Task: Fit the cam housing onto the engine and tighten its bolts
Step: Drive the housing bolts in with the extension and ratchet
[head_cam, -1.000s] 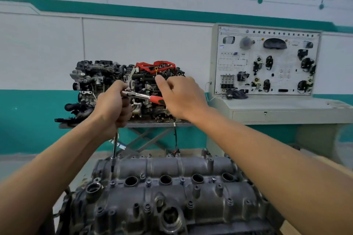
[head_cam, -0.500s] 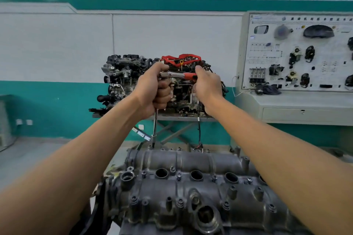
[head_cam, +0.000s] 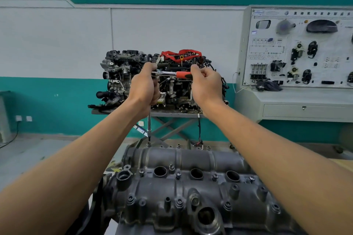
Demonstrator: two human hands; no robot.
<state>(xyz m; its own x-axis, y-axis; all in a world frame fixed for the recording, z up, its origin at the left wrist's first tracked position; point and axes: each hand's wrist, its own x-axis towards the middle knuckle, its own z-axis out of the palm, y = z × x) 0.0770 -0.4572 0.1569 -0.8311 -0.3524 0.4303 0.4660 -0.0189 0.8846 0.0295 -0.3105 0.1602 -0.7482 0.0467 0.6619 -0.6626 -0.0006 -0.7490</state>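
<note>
A dark grey cam housing (head_cam: 191, 187) is lying flat in the foreground, round holes facing up, small bolts (head_cam: 178, 174) sitting along its edges. A chrome ratchet (head_cam: 172, 73) with a red grip is lying level, its long extension (head_cam: 149, 126) standing upright over the far-left corner bolt (head_cam: 148, 144).

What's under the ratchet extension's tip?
A bolt at the cam housing's far left corner sits directly below the extension tip. Whether the tip is seated in it is too small to tell. The left hand covers the extension's top end.
</note>
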